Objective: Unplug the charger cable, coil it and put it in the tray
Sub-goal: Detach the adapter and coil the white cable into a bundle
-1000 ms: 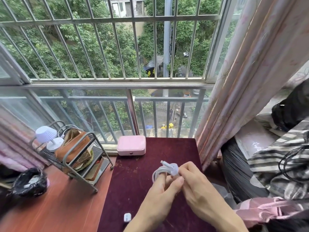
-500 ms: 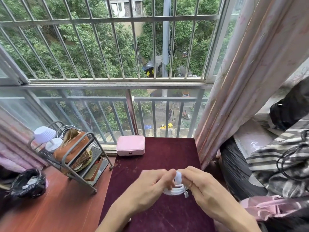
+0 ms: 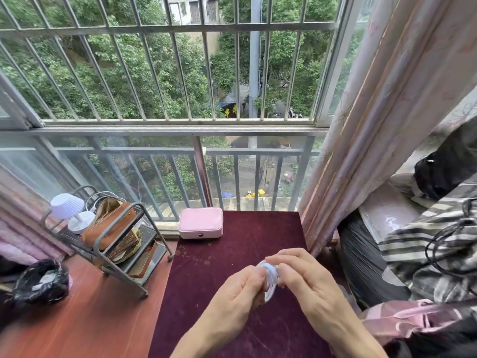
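A white charger cable (image 3: 269, 276), wound into a small tight coil, is pinched between both my hands just above the dark red cloth-covered table (image 3: 232, 254). My left hand (image 3: 238, 298) grips its left side with fingers curled. My right hand (image 3: 307, 285) closes over its top and right side. Most of the coil is hidden by my fingers. A grey metal rack with tray shelves (image 3: 151, 236) stands to the left on the wooden desk.
A pink case (image 3: 200, 223) sits at the table's far edge by the window railing. The rack holds a brown pouch (image 3: 111, 223) and a small white lamp (image 3: 68, 206). A black bag (image 3: 41, 281) lies far left. Pink curtain (image 3: 374, 125) and bedding crowd the right.
The coil has gone from a loose loop with its plug sticking up to a compact bundle. My hands have closed in around it and shifted slightly right.
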`<state>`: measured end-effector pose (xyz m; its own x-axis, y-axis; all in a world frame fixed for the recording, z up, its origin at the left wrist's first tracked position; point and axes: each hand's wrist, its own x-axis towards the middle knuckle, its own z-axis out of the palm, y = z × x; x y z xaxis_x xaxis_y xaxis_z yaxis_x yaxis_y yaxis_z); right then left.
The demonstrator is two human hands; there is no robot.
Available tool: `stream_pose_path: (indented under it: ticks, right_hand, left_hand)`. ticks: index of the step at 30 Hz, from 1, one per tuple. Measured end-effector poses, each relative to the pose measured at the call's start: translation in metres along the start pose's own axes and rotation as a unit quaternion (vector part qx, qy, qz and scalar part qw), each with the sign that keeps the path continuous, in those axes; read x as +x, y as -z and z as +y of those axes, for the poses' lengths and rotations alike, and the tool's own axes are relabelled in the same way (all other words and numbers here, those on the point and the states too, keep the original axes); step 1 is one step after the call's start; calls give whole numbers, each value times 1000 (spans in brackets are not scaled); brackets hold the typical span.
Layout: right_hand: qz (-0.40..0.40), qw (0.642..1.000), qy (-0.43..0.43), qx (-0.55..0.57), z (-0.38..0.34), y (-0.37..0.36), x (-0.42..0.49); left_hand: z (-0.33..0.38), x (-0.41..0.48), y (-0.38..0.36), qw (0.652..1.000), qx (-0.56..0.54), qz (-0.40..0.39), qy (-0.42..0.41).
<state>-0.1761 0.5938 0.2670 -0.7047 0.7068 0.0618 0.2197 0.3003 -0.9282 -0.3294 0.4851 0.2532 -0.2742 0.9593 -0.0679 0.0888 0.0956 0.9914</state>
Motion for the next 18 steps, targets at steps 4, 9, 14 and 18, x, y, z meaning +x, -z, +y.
stream_pose_path:
  ticks: [4, 9, 14, 18]
  right_hand:
    - [50, 999, 11, 5, -12, -10, -2]
    - [53, 983, -43, 172, -17, -9, 2]
    - [51, 912, -104, 394, -15, -2, 6]
    - [20, 872, -76, 483, -13, 8, 7]
  left_hand:
    - [0, -2, 6, 998, 68, 15, -10]
    - [7, -1, 11, 995, 97, 8, -38]
    - [13, -2, 14, 997, 65, -15, -41]
    - [16, -2, 18, 999, -46, -25, -5]
